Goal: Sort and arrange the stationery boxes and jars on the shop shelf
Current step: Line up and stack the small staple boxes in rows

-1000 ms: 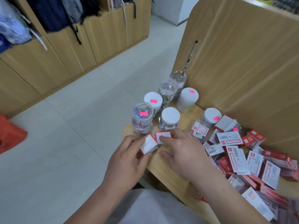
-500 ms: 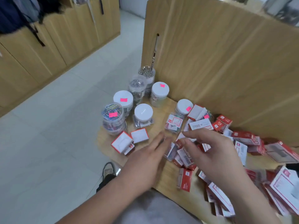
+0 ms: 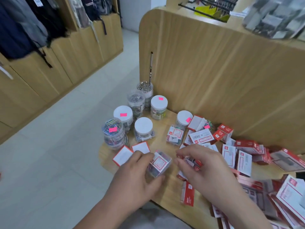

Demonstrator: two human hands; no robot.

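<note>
Now the left hand [image 3: 135, 182], empty half a second ago, grips a clear box [image 3: 159, 163] just above the shelf [image 3: 170, 187], near the jars [image 3: 143, 125]; the right hand [image 3: 206, 171], open before, pinches small red boxes [image 3: 194, 162] at the pile's edge.

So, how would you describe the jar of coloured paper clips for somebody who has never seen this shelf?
On the wooden shelf, a cluster of jars stands at the rounded left end. The jar of coloured paper clips is the cluster's leftmost one. Unlike its white-lidded neighbours, its clear lid shows colourful clips under a pink sticker.
</note>
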